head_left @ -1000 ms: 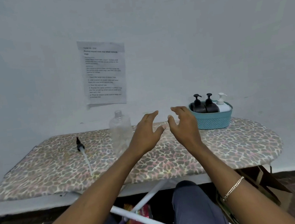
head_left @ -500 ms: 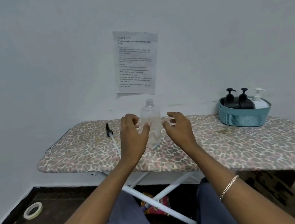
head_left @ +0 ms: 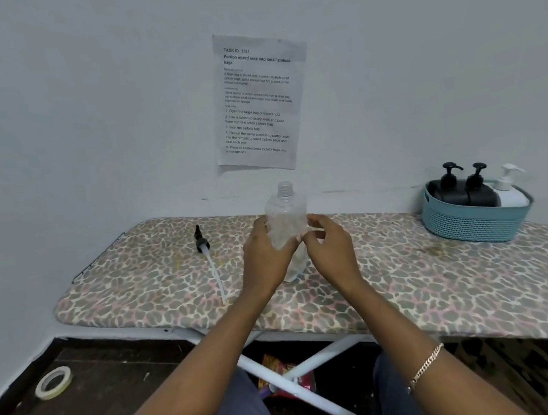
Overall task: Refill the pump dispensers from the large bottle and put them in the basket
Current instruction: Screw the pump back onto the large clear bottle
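The clear bottle point(head_left: 286, 211) stands upright and uncapped on the ironing board point(head_left: 431, 291). The left hand point(head_left: 265, 260) and right hand point(head_left: 331, 252) both clasp it, covering its middle. Left of the bottle lies a pump head point(head_left: 201, 242) with its tube. Well to the right, the basket point(head_left: 475, 225) holds three dispensers point(head_left: 479, 194).

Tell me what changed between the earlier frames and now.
Both hands came forward from mid-air onto the clear bottle: the left hand grips its left side, the right hand its right side. The bottle stays upright on the ironing board, the loose pump lying left of it, three dispensers in the basket.
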